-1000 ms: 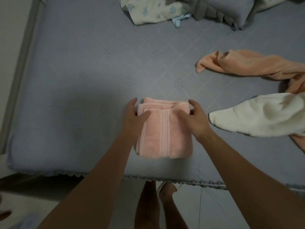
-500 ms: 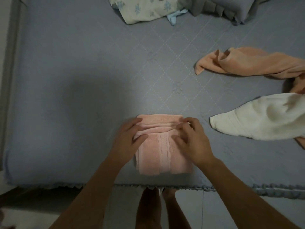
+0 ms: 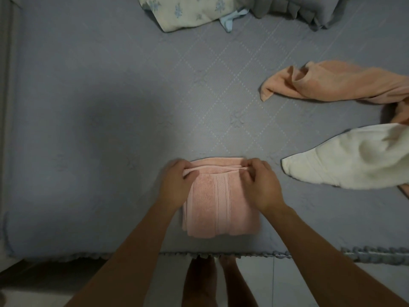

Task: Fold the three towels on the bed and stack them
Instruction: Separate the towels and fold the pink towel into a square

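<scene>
Pink towel (image 3: pixel 218 202): folded into a compact rectangle, lying directly under both hands near the bed (image 3: pixel 88 107) edge
Left hand (image 3: pixel 177 185): fingers curled, pinching the far-left corner layers
Right hand (image 3: pixel 261 185): fingers curled, pinching the far-right corner layers
Step in hand: likely squaring the far edge; draw both corners evenly so the layers line up, then press flat
Cream towel (image 3: pixel 345 160): unfolded, just right of the right hand
Orange towel (image 3: pixel 332 83): crumpled, beyond the cream one, well apart from the hands
Progress: one towel nearly done, two unfolded, by my judgement
</scene>
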`<state>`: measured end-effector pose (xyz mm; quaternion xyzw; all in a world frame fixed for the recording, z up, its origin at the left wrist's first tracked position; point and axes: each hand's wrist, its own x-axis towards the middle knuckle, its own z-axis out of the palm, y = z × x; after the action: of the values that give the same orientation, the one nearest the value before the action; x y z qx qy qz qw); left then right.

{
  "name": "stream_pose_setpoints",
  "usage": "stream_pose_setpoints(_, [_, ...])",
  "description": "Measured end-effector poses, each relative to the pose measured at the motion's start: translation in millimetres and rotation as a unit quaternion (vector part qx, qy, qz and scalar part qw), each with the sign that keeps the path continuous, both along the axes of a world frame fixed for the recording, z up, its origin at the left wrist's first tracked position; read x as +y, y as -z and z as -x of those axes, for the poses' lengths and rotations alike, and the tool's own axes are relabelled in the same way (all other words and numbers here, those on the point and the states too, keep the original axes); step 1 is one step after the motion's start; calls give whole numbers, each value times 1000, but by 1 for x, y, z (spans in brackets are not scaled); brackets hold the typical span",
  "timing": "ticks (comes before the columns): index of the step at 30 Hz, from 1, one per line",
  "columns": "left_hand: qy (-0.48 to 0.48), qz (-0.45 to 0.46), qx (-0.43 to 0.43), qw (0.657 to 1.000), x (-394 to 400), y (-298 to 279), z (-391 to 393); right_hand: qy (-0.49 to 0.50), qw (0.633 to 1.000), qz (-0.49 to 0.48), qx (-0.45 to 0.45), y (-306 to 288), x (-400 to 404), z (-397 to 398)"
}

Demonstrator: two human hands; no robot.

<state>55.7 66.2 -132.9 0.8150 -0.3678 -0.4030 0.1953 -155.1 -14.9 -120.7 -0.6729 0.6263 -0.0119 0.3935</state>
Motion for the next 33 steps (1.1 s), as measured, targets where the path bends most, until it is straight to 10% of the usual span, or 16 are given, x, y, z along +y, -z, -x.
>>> stream_pose_setpoints(12, [230, -19, 31, 973, -2, -22, -21, -118, 990, -55, -57, -23, -4, 8])
stream_pose_setpoints(18, [-10, 88, 57, 994, -28, -18, -20, 114, 986, -6, -119, -10, -16, -11])
stream_pose_setpoints(26, [-122, 97, -24, 988, -17, 18, 5, 247, 943, -207, -82, 12, 6, 0])
stream_pose_setpoints(33, [-237, -68, 276, 929, 55, -4, 14, 247, 925, -284, -60, 2, 22, 11])
